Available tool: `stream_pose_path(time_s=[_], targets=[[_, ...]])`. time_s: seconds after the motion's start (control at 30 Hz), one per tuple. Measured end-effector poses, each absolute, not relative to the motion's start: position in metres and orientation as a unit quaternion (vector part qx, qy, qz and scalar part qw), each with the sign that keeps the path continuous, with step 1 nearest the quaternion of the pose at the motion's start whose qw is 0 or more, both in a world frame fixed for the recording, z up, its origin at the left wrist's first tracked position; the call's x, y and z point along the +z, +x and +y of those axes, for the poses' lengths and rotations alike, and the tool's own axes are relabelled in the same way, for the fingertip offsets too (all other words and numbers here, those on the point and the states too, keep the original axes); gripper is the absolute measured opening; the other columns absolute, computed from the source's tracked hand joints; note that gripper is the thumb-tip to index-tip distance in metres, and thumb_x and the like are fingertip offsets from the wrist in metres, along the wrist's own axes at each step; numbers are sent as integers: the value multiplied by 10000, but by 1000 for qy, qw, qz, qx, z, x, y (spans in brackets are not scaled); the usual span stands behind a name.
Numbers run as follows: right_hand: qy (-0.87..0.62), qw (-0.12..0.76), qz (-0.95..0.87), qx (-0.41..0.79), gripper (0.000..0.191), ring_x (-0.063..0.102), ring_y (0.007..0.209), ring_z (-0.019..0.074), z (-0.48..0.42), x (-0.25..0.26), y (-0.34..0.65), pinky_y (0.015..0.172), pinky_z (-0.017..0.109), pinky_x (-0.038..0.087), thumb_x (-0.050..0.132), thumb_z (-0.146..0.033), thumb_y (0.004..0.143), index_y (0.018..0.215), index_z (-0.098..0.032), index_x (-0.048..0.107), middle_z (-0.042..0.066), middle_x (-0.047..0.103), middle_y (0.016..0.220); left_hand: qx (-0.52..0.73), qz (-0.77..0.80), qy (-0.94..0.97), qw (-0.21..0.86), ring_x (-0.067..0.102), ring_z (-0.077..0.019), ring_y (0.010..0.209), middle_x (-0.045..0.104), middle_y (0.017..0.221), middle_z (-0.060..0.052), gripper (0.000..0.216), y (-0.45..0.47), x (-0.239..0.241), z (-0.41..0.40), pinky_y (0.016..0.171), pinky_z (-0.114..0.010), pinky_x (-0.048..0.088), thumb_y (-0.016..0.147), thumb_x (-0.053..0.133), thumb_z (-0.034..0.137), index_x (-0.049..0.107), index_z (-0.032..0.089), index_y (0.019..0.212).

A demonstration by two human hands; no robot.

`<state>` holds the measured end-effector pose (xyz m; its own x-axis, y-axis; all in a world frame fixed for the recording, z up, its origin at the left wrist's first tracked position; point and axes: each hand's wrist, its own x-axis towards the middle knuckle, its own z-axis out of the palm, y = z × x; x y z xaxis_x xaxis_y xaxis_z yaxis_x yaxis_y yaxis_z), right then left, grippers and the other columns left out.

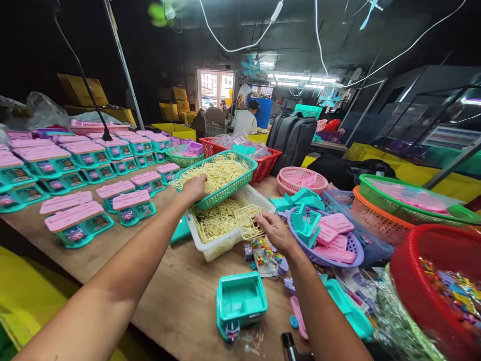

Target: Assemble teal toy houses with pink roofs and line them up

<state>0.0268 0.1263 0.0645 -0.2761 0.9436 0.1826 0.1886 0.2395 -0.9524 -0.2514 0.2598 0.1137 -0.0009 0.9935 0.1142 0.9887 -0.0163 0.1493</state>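
My left hand [195, 188] reaches over the near left rim of a teal basket [227, 189] full of thin pale-yellow plastic pieces [221, 170]. Its fingers are curled among the pieces, and what they grip is hidden. The basket sits tilted over the back of a white bin [216, 252], which holds more such pieces. At the bin's right end my right hand [277, 231] pinches a pale-yellow plastic frame [248, 220] between thumb and fingers. Nearer me, an uncovered teal toy vehicle body [241, 301] stands on the wooden table [176, 301].
Rows of teal toy vehicles with pink tops [80, 223] fill the left. A purple basket [351, 253] of teal and pink parts stands at right, near a red tub [408, 281] of small pieces. Behind are a red basket [266, 165], a backpack [293, 140] and a seated person [244, 121].
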Motion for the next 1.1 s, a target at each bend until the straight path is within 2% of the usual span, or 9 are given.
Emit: stream_pose_path(time_s=[0.17, 0.33, 0.47, 0.6, 0.67, 0.73, 0.87, 0.97, 1.1], targets=[[-436, 448, -622, 472, 404, 543, 685, 174, 112, 58, 41, 605, 277, 437, 536, -590, 870, 805, -198, 606, 22, 602, 734, 128, 702, 701, 3, 643, -301, 1052, 704, 1049, -115, 417, -255, 125, 246, 870, -339, 482, 715, 726, 302, 594, 204, 1098], [-428, 488, -552, 524, 380, 586, 688, 188, 95, 55, 57, 633, 304, 475, 592, -590, 828, 830, -210, 608, 29, 644, 776, 205, 674, 708, 50, 698, -209, 894, 706, 960, -73, 252, -273, 138, 223, 766, -291, 535, 825, 586, 289, 559, 182, 1051], [-430, 517, -487, 558, 409, 608, 669, 190, 79, 56, 65, 593, 299, 471, 647, -583, 775, 899, -195, 628, 46, 678, 807, 355, 630, 654, 223, 717, -192, 713, 679, 848, -58, 310, -283, 140, 211, 535, -230, 532, 812, 589, 413, 536, 153, 971], [-429, 540, -463, 557, 439, 626, 710, 200, 64, 52, 73, 622, 307, 485, 645, -581, 772, 997, -204, 627, 41, 685, 830, 437, 591, 647, 205, 678, -168, 643, 625, 735, -17, 349, -271, 146, 187, 485, -205, 502, 695, 700, 429, 543, 163, 858], [-439, 547, -467, 539, 442, 619, 722, 194, 54, 48, 79, 639, 303, 484, 636, -586, 775, 998, -204, 626, 35, 678, 831, 426, 535, 690, 237, 647, -148, 628, 611, 723, -6, 314, -249, 148, 160, 512, -221, 511, 688, 698, 402, 550, 175, 846], [-458, 534, -488, 517, 430, 585, 677, 167, 42, 44, 86, 613, 278, 459, 625, -594, 781, 940, -194, 624, 22, 655, 795, 367, 459, 745, 317, 629, -143, 636, 616, 738, -7, 292, -217, 144, 124, 546, -242, 520, 708, 682, 406, 558, 189, 860], [-491, 420, -571, 507, 431, 476, 587, 110, 4, 39, 104, 532, 228, 372, 581, -601, 819, 768, -173, 588, -14, 562, 687, 194, 332, 807, 447, 609, -146, 672, 627, 773, -10, 293, -152, 116, 52, 597, -262, 514, 811, 615, 419, 563, 218, 1018], [-487, 331, -569, 573, 439, 501, 618, 114, -29, 39, 115, 536, 221, 400, 555, -608, 840, 809, -171, 581, -10, 565, 723, 158, 299, 829, 444, 594, -143, 690, 632, 781, -13, 224, -117, 86, 21, 622, -262, 494, 848, 587, 353, 575, 196, 1008], [-504, 314, -529, 607, 438, 497, 601, 102, -66, 35, 129, 529, 209, 404, 500, -600, 888, 868, -168, 570, -13, 564, 726, 152, 280, 852, 415, 589, -133, 693, 664, 822, -18, 143, -90, 62, 4, 630, -251, 472, 865, 567, 281, 616, 174, 945]])
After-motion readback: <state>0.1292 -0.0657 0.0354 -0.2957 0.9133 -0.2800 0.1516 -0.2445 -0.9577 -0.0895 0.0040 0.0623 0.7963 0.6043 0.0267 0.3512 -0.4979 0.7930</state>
